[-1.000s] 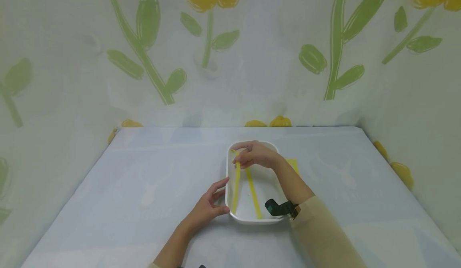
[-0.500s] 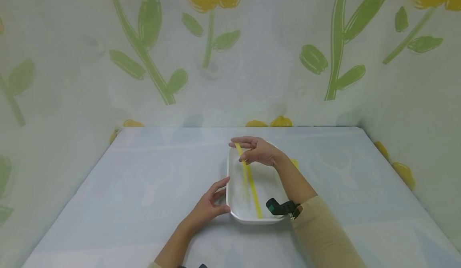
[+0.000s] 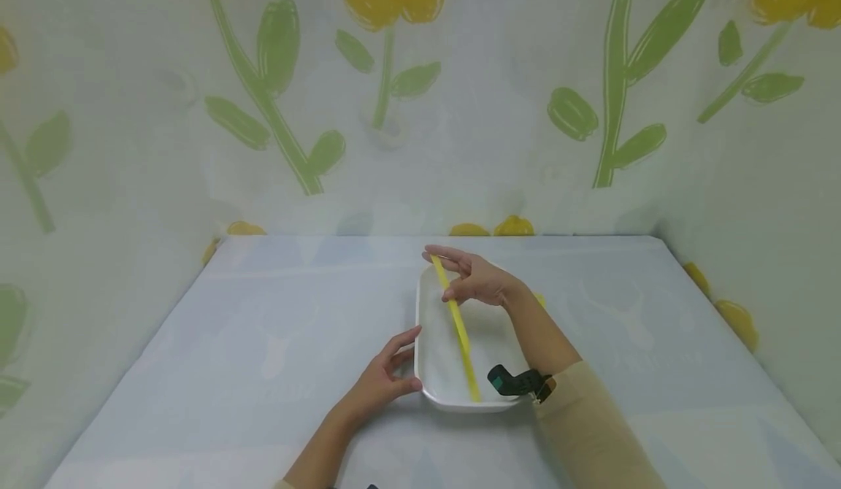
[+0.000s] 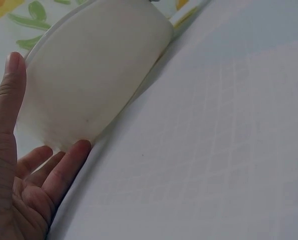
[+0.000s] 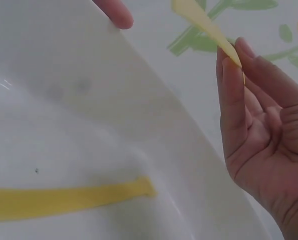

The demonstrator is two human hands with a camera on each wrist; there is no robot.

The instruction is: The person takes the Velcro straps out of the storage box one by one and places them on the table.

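A white rectangular tray [image 3: 435, 361] with raised walls stands on the table. My right hand [image 3: 476, 277], above its far end, pinches a thin yellow strip [image 3: 440, 273]. In the right wrist view that strip [image 5: 201, 20] rises from between thumb and fingers. A second yellow strip [image 5: 68, 201] lies flat on the tray's floor; in the head view the two partly overlap. My left hand [image 3: 381, 379] rests against the tray's left wall with fingers and thumb spread. Seen from the left wrist, the fingertips touch low on the outer wall [image 4: 98, 65].
Beyond the right forearm, a bit of something yellow [image 3: 541, 300] shows beside the tray, mostly hidden. A pale patterned cloth covers the table [image 3: 276, 314]. Flower-printed walls [image 3: 486, 109] close off the back and sides. A dark wrist camera [image 3: 509, 382] overlaps the tray's near right corner.
The right hand has lifted the pinched strip from the tray's left part and shifted it right, over the strip lying there. The left hand has stayed at the left wall.
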